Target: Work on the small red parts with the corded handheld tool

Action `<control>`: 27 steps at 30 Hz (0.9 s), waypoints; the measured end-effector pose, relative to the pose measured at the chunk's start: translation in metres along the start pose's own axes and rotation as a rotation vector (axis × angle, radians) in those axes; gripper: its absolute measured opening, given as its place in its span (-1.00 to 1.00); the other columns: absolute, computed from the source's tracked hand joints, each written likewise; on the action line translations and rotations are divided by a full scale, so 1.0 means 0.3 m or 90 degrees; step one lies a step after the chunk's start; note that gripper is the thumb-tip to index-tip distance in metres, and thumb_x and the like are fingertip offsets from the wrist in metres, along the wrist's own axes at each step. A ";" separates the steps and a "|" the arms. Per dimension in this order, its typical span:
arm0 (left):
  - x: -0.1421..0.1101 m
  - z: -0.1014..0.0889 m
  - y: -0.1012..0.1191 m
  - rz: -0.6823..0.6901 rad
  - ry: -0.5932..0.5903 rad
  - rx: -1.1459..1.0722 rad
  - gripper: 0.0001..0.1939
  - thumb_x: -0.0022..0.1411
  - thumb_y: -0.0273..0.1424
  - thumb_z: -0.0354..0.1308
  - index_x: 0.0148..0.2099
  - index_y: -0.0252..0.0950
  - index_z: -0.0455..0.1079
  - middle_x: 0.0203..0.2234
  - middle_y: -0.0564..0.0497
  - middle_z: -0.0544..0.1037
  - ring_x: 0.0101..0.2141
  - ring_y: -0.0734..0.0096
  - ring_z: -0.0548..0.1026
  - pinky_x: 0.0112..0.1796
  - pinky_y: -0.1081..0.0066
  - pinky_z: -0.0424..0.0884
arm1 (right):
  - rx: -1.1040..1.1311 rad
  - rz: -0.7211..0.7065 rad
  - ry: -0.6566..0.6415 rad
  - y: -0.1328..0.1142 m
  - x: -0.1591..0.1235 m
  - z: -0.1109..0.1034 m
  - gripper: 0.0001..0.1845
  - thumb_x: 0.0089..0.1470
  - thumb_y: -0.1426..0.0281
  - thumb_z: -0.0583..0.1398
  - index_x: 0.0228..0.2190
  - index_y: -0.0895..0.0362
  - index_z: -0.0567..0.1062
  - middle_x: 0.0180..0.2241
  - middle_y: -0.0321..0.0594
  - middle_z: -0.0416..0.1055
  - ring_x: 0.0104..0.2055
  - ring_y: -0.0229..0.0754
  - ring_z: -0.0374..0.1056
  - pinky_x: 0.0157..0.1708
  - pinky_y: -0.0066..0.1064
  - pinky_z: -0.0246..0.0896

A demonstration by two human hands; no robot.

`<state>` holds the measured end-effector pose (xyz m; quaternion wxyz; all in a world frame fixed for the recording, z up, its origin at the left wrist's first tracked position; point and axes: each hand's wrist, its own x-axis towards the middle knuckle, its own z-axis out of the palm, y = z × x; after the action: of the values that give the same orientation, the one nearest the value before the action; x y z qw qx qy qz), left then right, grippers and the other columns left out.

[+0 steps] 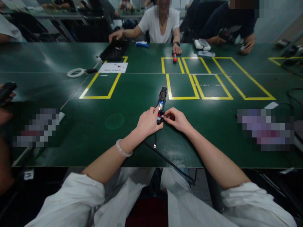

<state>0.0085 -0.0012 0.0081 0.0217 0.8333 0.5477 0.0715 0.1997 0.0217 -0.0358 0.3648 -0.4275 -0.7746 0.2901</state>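
Observation:
A slim cylindrical power tool (pixel 161 102), apparently with its inner parts exposed, lies on the green table with its thin tip pointing away from me. Its front is black, its middle silver and blue, and some red shows near the rear. My left hand (pixel 148 121) grips its rear part from the left, fingers over the top and thumb at the near end. At the right side of that rear end, my right hand (pixel 178 119) pinches a small red-and-black piece (pixel 169 117), mostly covered by the fingers. A black cable (pixel 168 161) with a ring terminal (pixel 154 146) trails toward me.
Yellow tape outlines (pixel 184 98) mark the green table (pixel 132 88). Beyond are a black tray (pixel 113 52), a white sheet (pixel 113 67), a coiled white cable (pixel 75 73) and a red tool (pixel 175 58) under a person's hand. Blurred-out flat objects lie left and right. Other people sit around.

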 end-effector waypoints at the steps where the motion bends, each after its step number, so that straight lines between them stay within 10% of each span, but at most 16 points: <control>1: 0.000 0.001 0.000 0.001 0.001 0.003 -0.33 0.21 -0.12 0.13 0.28 -0.30 0.16 0.00 -0.24 0.39 -0.07 0.01 0.47 -0.11 0.18 0.37 | 0.001 -0.005 0.004 0.000 0.000 -0.001 -0.91 0.08 0.37 0.23 -0.31 0.10 0.45 -0.35 -0.24 0.38 -0.39 -0.24 0.30 -0.35 -0.38 0.21; 27: 0.004 0.013 0.018 -0.042 0.051 0.027 -0.36 0.32 -0.09 0.05 0.34 -0.27 0.13 -0.07 -0.23 0.39 -0.07 -0.01 0.40 -0.17 0.17 0.34 | 0.128 0.072 0.026 -0.021 -0.013 -0.010 -0.87 0.15 0.30 0.18 -0.34 0.11 0.42 -0.36 -0.23 0.52 -0.45 -0.25 0.37 -0.37 -0.38 0.28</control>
<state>0.0145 -0.0021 0.0050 -0.0160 0.8117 0.5765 0.0925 0.2007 0.0158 -0.0304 0.4046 -0.4375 -0.7086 0.3778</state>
